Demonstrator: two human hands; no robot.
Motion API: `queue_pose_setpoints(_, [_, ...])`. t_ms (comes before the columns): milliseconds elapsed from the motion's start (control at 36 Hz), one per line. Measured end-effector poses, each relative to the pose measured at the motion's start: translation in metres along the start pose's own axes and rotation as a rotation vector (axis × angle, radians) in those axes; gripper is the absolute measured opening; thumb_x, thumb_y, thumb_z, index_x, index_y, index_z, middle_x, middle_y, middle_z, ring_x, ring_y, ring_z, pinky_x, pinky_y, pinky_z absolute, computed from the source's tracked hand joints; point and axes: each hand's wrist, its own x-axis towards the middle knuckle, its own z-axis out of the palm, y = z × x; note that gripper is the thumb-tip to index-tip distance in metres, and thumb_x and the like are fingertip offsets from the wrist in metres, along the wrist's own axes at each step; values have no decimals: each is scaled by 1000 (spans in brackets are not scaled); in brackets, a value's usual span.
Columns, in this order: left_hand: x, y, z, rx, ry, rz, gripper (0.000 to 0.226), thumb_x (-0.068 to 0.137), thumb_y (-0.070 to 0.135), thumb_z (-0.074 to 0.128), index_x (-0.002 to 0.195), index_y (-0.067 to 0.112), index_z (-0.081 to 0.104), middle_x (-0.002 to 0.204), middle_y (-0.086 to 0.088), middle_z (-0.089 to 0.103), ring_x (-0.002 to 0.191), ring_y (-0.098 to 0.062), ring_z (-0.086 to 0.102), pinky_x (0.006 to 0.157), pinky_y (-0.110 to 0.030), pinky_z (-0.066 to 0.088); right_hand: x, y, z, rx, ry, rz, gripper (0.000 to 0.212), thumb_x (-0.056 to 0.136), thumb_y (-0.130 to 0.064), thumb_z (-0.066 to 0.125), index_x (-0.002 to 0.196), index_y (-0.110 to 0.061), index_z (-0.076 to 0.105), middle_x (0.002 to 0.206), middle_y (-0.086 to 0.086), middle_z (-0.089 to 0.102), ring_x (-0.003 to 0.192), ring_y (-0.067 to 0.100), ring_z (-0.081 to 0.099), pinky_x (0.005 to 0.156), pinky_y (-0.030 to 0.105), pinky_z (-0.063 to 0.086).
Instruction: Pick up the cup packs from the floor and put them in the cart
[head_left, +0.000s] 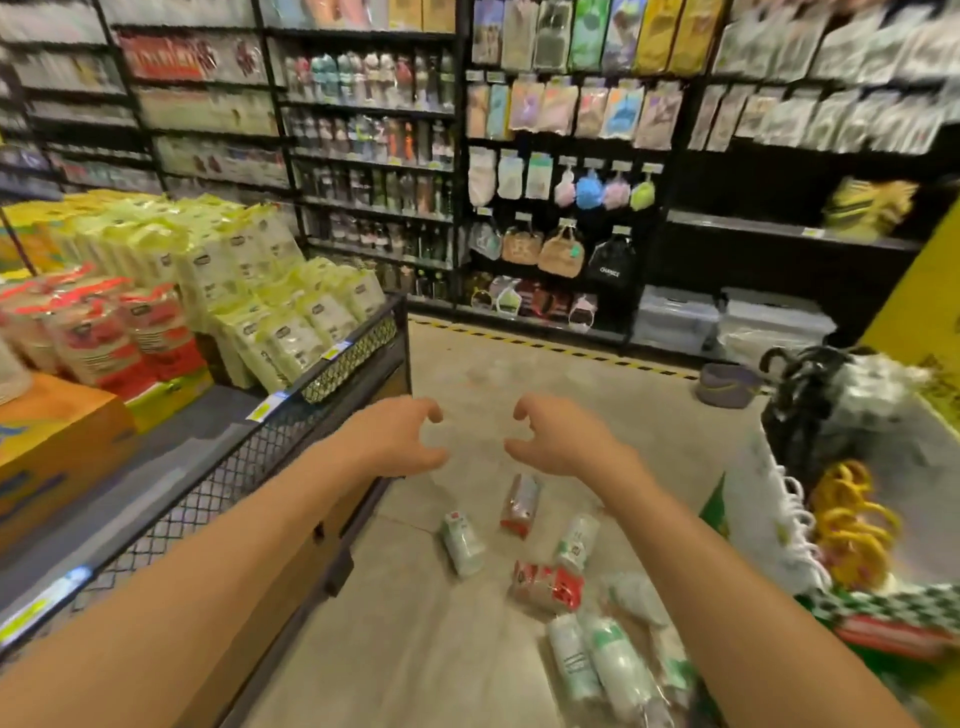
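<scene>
Several cup packs lie scattered on the concrete floor: a white-green pack (462, 543), a red-brown pack (521, 505), a red pack (548, 587), another white-green pack (577, 540) and a cluster of clear and green packs (613, 670) near the bottom. My left hand (397, 436) and my right hand (561, 434) are stretched out in front of me above the floor, fingers curled and apart, holding nothing. The cart (332, 395) with black mesh sides stands at my left, filled with green-white and red packs.
Store shelves with bottles (374, 156) and hanging goods line the back. A grey basket (727, 384) sits on the floor at right. Beside it stands a display with black items, yellow rings (847, 525) and white goods. An orange box (57, 447) lies at left.
</scene>
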Motion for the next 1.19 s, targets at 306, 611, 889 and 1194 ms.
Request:
queue_pose_setpoints(306, [152, 68, 41, -10, -159, 50, 61, 91, 45, 63, 144, 19, 47, 145, -3, 51, 127, -21, 54, 99, -33, 46, 88, 133, 13, -4, -94, 124, 55, 97, -48, 60, 144, -22, 48, 138, 4, 59, 123, 29, 58, 94, 44, 52])
queue_pose_setpoints(611, [297, 88, 134, -173, -412, 129, 53, 91, 37, 66, 139, 21, 52, 135, 0, 60, 104, -16, 57, 84, -26, 42, 157, 240, 79, 97, -138, 396, 54, 95, -48, 61, 140, -19, 53, 136, 4, 63, 120, 27, 61, 90, 37, 50])
queue_pose_setpoints(889, [380, 118, 273, -420, -585, -21, 38, 80, 46, 72, 112, 28, 61, 101, 5, 62, 96, -15, 61, 82, -28, 47, 156, 339, 187, 207, -286, 706, 55, 94, -53, 57, 138, -22, 50, 134, 7, 64, 119, 32, 62, 94, 47, 54])
queue_pose_setpoints(1194, [428, 146, 487, -608, -721, -528, 38, 88, 40, 69, 119, 23, 55, 118, -4, 62, 109, -23, 61, 95, -32, 48, 170, 461, 364, 312, -422, 802, 68, 89, -58, 62, 143, -23, 42, 131, 5, 63, 118, 31, 62, 89, 43, 55])
